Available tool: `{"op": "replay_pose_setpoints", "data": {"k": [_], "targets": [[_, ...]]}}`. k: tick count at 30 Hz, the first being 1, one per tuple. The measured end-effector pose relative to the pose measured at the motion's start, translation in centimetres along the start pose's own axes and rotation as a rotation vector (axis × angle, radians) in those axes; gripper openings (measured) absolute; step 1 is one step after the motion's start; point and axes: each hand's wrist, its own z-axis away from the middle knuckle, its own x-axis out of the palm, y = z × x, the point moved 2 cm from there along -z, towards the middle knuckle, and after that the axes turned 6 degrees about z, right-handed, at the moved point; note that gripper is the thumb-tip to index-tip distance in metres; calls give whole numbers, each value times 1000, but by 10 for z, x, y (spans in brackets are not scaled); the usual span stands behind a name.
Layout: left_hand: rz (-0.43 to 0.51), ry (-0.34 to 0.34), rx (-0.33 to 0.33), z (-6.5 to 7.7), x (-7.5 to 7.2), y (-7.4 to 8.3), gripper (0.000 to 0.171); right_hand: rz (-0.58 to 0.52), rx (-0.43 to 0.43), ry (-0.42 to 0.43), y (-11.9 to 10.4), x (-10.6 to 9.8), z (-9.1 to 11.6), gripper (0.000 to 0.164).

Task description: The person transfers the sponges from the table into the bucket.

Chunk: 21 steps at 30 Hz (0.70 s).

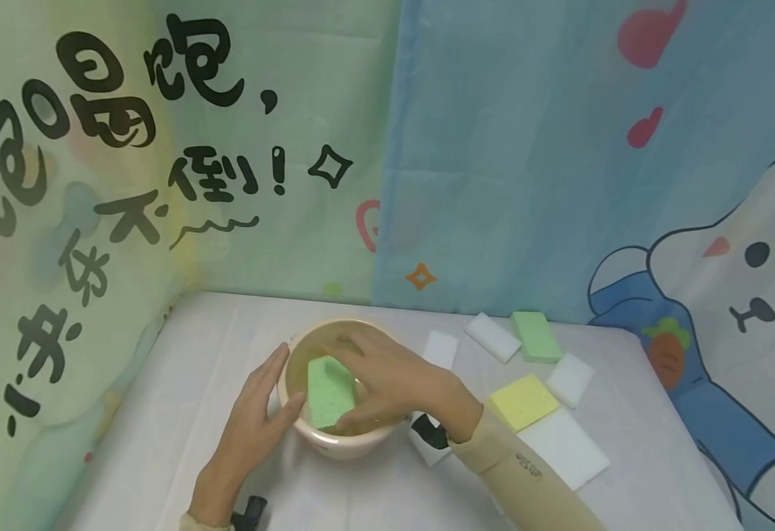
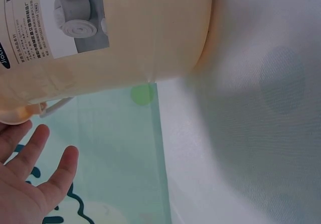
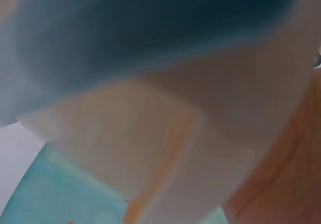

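Note:
A cream-coloured bucket (image 1: 334, 445) stands on the white-covered table, its label (image 2: 30, 28) visible from the left wrist. My left hand (image 1: 254, 420) rests against the bucket's left side, fingers mostly straight and the thumb at the rim. Over the bucket's mouth, my right hand (image 1: 390, 376) reaches in and holds a green sponge block (image 1: 329, 394) between thumb and fingers at its right side. The lower part of the bucket's inside is hidden by the sponge and hand. Much of the right wrist view is blurred.
Right of the bucket lie several white blocks (image 1: 562, 448), a yellow block (image 1: 523, 403) and another green block (image 1: 536, 337). A white block (image 1: 440, 349) lies just behind my right forearm. Printed cloth (image 1: 493, 184) hangs behind the table (image 1: 195, 354).

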Motion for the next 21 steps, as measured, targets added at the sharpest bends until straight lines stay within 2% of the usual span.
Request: {"op": "replay_pose_setpoints", "data": {"k": [4, 8, 14, 17, 21], "targets": [[7, -4, 7, 0, 1, -1, 71, -17, 19, -1, 4, 3, 5, 97], [7, 1, -2, 0, 2, -1, 72, -38, 42, 15, 9, 4, 11, 84], [19, 14, -8, 1, 2, 0, 72, -58, 38, 139, 16, -5, 29, 62], [24, 18, -11, 1, 2, 0, 73, -61, 43, 187, 20, -11, 43, 60], [30, 19, -12, 1, 2, 0, 72, -68, 92, 202, 26, -16, 61, 61]]}}
